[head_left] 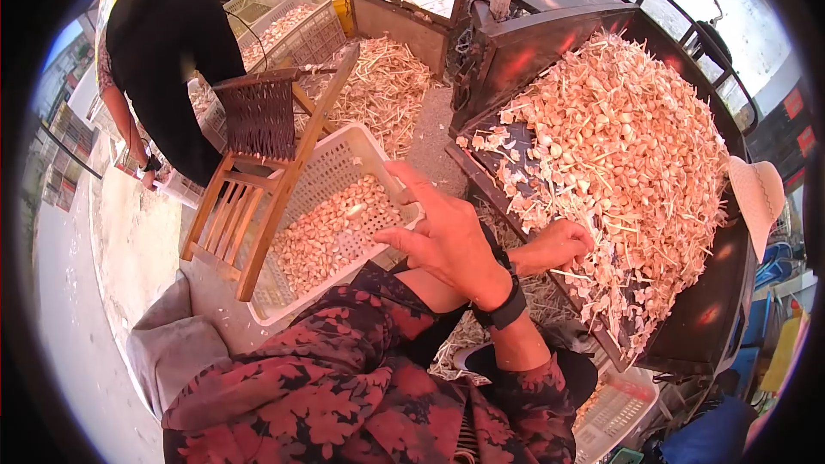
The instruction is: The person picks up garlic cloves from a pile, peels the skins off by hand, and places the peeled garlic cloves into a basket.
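- Garlic bulbs (632,133) with dry stalks and papery skins lie heaped in a dark metal cart bed (516,56), on the wearer's right.
- Left hand (554,249): it reaches across to the right, at the near edge of the heap. Its fingers are bent and partly curled; whether they grip anything cannot be told, as the fingertips are turned away among the stalks.
- Right hand (447,241): it crosses above the left forearm and hangs over the near right side of a pale plastic crate (354,148). Thumb and index finger are spread well apart, with nothing visible between them. A black band (504,309) circles its wrist.
- Loose garlic pieces (314,236), trimmed of stalks, cover much of the crate's floor.
- A wooden folding chair (262,120) with a woven panel leans at the crate's left side, covering part of it.
- Beyond the crate, cut stalks (382,90) pile up on the ground.
- A straw hat (758,202) rests against the cart's right side.
- At upper left, a co-worker (176,43) in dark trousers bends down, one arm lowered.
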{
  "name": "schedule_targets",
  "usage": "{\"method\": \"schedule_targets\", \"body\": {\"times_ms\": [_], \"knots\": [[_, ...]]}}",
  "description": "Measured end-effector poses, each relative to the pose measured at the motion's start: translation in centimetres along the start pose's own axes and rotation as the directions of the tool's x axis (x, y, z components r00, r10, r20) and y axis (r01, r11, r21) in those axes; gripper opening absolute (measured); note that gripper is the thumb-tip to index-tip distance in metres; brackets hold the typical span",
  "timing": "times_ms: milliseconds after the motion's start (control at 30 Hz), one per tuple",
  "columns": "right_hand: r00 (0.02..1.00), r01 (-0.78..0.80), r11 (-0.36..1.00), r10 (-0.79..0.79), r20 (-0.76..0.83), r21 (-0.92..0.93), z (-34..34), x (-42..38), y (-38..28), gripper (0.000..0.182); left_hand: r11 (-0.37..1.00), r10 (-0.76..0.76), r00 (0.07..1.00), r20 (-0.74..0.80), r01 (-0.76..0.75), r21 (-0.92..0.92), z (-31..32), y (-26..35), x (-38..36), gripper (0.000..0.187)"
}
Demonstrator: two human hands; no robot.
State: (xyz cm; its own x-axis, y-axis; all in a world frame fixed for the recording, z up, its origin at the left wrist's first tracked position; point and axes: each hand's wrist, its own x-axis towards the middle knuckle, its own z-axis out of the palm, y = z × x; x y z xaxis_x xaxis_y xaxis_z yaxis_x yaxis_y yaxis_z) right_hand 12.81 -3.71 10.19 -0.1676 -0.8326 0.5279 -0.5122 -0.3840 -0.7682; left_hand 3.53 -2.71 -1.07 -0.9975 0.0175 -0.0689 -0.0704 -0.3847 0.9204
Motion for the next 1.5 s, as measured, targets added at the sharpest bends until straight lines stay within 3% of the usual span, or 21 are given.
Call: {"method": "schedule_targets", "body": {"times_ms": [67, 133, 167, 200, 233, 333, 367, 400, 467, 567, 700, 800, 833, 933, 1033, 1133, 1200, 1333, 1500], "knots": [[0.971, -0.229, 0.96, 0.237, -0.029, 0.164, -0.3, 0.0, 0.5, 0.035, 0.993, -0.015, 0.999, 0.049, 0.02, -0.114, -0.3, 0.5, -0.1, 0.028], [0.863, -0.379, 0.767, 0.495, -0.102, 0.518, -3.8, -0.2, -0.5, 0.034, 0.975, -0.032, 0.994, 0.106, 0.054, -0.215, -0.9, -0.2, 0.2, 0.03], [0.796, -0.331, 0.781, 0.533, -0.288, 0.53, -5.6, -0.1, -1.1, 0.028, 0.964, -0.035, 0.99, 0.133, 0.069, -0.256, -1.1, -0.4, 0.5, 0.031], [0.754, -0.226, 0.836, 0.475, -0.454, 0.5, -7.6, -0.7, 0.4, 0.025, 0.953, -0.034, 0.987, 0.158, 0.079, -0.292, -1.5, -0.7, 0.9, 0.033], [0.684, -0.216, 0.876, 0.451, -0.574, 0.431, -9.9, -1.7, 1.6, 0.025, 0.937, -0.039, 0.981, 0.193, 0.103, -0.334, -1.7, -1.1, 1.1, 0.034], [0.572, -0.157, 0.918, 0.386, -0.724, 0.365, -14.6, -5.1, 5.2, 0.024, 0.943, 0.03, 0.98, 0.196, 0.037, -0.331, -1.5, 0.1, 0.0, 0.037], [0.562, -0.133, 0.918, 0.38, -0.735, 0.374, -15.4, -6.2, 5.8, 0.023, 0.931, 0.029, 0.985, 0.169, 0.035, -0.363, -0.5, 1.4, -0.8, 0.032], [0.555, -0.105, 0.916, 0.377, -0.742, 0.386, -15.1, -6.7, 6.2, 0.023, 0.95, 0.019, 0.996, 0.082, 0.008, -0.312, 0.5, 2.4, -1.4, 0.026], [0.54, -0.18, 0.913, 0.402, -0.739, 0.365, -14.4, -7.0, 6.6, 0.024, 0.988, 0.069, 0.996, 0.053, -0.061, -0.145, 0.5, 1.2, -0.6, 0.02], [0.567, -0.064, 0.875, 0.427, -0.704, 0.479, -14.8, -8.6, 8.5, 0.028, 0.99, 0.029, 0.999, -0.02, -0.031, -0.137, 1.2, 2.6, -1.4, 0.016], [0.557, 0.003, 0.835, 0.456, -0.694, 0.551, -14.6, -10.4, 10.1, 0.033, 0.991, 0.135, 0.98, -0.147, -0.135, 0.011, 1.6, 1.8, -1.2, 0.018], [0.518, 0.073, 0.782, 0.5, -0.694, 0.618, -14.8, -11.1, 10.6, 0.036, 0.973, 0.191, 0.969, -0.158, -0.166, 0.162, 2.2, 1.7, -1.3, 0.035], [0.523, 0.03, 0.77, 0.531, -0.666, 0.637, -14.8, -11.2, 10.3, 0.045, 0.958, 0.22, 0.962, -0.164, -0.182, 0.221, 2.0, 1.0, -1.0, 0.035], [0.601, -0.019, 0.791, 0.498, -0.625, 0.611, -14.6, -11.2, 9.8, 0.053, 0.976, 0.181, 0.963, -0.202, -0.151, 0.156, 2.1, 1.0, -0.7, 0.04], [0.609, -0.257, 0.9, 0.435, -0.664, 0.353, -14.7, -11.4, 8.4, 0.061, 0.948, 0.317, 0.907, -0.279, -0.297, 0.111, 3.9, 2.3, -1.9, 0.04], [0.609, -0.375, 0.891, 0.446, -0.656, 0.258, -14.4, -12.0, 8.8, 0.063, 0.97, 0.168, 0.986, -0.015, -0.163, 0.178, 2.3, 1.5, -1.8, 0.039], [0.568, -0.375, 0.834, 0.551, -0.611, 0.404, -14.3, -12.6, 9.0, 0.062, 0.98, 0.136, 0.991, -0.001, -0.134, 0.145, 2.6, 1.6, -1.8, 0.027], [0.506, -0.319, 0.799, 0.598, -0.621, 0.51, -13.8, -12.9, 7.8, 0.067, 0.994, 0.037, 0.999, 0.014, -0.038, 0.101, 2.6, 1.6, -1.6, 0.015], [0.563, -0.295, 0.826, 0.557, -0.61, 0.481, -15.9, -14.4, 6.1, 0.077, 0.991, -0.041, 0.993, 0.107, 0.054, -0.121, 2.9, 2.5, -1.7, 0.01]]}}
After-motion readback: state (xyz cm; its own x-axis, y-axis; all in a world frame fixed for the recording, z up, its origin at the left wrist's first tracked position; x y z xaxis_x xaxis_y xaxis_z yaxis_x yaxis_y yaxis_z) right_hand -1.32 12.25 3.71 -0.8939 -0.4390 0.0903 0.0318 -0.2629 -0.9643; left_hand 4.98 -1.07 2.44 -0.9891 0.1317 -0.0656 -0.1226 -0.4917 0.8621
